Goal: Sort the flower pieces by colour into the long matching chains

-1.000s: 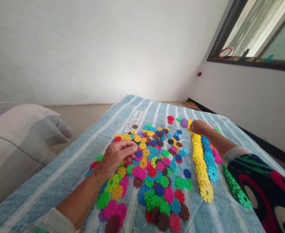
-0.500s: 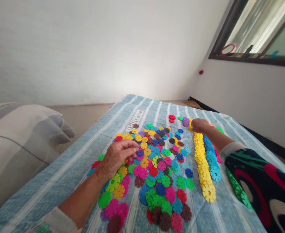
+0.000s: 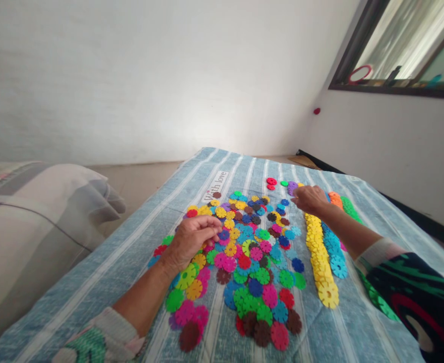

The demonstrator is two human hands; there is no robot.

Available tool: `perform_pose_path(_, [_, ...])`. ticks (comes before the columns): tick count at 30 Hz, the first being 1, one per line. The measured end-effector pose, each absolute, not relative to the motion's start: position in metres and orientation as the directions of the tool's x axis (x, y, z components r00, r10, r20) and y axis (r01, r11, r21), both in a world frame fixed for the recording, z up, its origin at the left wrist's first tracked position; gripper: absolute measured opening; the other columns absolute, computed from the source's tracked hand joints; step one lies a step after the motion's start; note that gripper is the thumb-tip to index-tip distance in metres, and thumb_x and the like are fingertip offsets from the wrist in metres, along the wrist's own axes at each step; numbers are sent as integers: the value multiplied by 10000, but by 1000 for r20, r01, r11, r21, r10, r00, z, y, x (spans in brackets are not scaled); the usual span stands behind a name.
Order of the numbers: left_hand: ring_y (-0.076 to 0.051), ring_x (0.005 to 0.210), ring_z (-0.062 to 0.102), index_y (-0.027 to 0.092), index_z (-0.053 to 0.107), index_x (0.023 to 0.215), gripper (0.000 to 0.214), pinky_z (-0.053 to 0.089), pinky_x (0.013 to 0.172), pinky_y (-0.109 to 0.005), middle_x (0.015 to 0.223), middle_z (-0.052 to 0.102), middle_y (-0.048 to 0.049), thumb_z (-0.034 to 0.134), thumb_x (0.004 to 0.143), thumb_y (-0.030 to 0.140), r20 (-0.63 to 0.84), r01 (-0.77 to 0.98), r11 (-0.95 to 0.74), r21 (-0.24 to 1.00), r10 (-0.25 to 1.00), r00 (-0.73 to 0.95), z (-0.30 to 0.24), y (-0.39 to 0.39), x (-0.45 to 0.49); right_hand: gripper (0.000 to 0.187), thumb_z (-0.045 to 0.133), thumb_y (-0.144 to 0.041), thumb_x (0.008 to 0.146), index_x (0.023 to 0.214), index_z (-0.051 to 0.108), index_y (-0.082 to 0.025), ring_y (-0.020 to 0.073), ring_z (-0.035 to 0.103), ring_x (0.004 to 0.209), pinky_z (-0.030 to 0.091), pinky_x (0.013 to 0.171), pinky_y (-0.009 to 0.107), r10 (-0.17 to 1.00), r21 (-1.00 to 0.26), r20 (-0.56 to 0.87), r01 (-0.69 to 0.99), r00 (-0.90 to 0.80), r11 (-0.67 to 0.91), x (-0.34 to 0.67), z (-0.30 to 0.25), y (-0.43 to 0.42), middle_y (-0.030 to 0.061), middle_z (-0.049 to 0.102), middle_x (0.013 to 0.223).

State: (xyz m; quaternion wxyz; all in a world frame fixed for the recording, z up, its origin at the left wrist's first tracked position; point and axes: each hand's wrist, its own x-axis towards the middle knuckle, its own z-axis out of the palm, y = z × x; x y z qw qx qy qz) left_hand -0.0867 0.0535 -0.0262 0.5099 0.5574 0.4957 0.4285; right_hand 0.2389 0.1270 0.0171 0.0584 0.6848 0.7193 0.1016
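Note:
A loose pile of flower-shaped, notched plastic discs (image 3: 255,287) in many colours covers the middle of the cloth. My left hand (image 3: 195,239) rests at the pile's left side, thumb and fingers pressed together beside a dark blue disc (image 3: 224,235). Whether a disc is between them is hidden. My right hand (image 3: 310,200) hovers at the far end of an overlapping row of yellow discs (image 3: 318,257), its fingers curled and pointing left. What its fingertips hold, if anything, does not show. Right of the yellow row runs a row of light blue discs (image 3: 333,249), partly under my forearm.
Purple discs (image 3: 292,187), a small green disc (image 3: 284,183) and red discs (image 3: 270,181) lie at the far side. Orange discs (image 3: 335,199) and a green row (image 3: 350,207) lie to the right. A striped blue cloth (image 3: 161,196) covers the surface; a draped form (image 3: 55,201) stands left.
My right hand has shifted slightly left and toward me, baring orange and green discs behind it. My left hand stays at the pile's left side. The view has turned slightly.

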Motion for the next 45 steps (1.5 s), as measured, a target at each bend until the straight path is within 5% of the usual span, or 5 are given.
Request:
perform_pose_path(7, [-110,488,553,134,677,756,202,434,499,-221,563,654,-7,635,603,259,-24,86,12,996,990,141,-24,52,-85,203,508,-304,915,826,667,-214,164,619,811,381,713,262,940,95,119,946,-321,311,165,10,45,35,687,845])
perform_pose_path(9, [-110,487,552,141,681,749,187,436,505,-221,561,655,-6,631,607,252,-20,79,8,997,989,148,-25,53,-86,212,522,-290,911,776,653,-191,155,603,756,380,720,266,882,-46,208,896,-424,442,148,5,19,32,665,752])
perform_pose_path(16, [-120,478,556,163,690,690,131,438,499,-230,556,650,-7,642,622,263,-1,74,-13,997,984,177,-29,55,-88,145,571,-228,876,745,619,-187,165,560,718,361,692,287,814,-234,325,793,-481,562,120,-12,-40,21,630,715])
perform_pose_path(32, [-113,500,573,141,705,685,143,457,499,-210,571,665,-21,668,602,252,52,55,-62,997,983,175,-27,52,-87,206,531,-223,887,686,552,-187,150,525,700,359,689,291,819,-259,293,783,-494,565,115,-26,-61,5,603,717])
perform_pose_path(45, [-194,718,669,133,701,717,191,515,588,-264,725,721,-63,712,593,277,59,-45,-53,998,988,146,-24,49,-85,336,408,-237,948,656,567,-189,139,485,650,352,659,286,754,-236,374,731,-540,640,113,-31,-63,11,566,663])
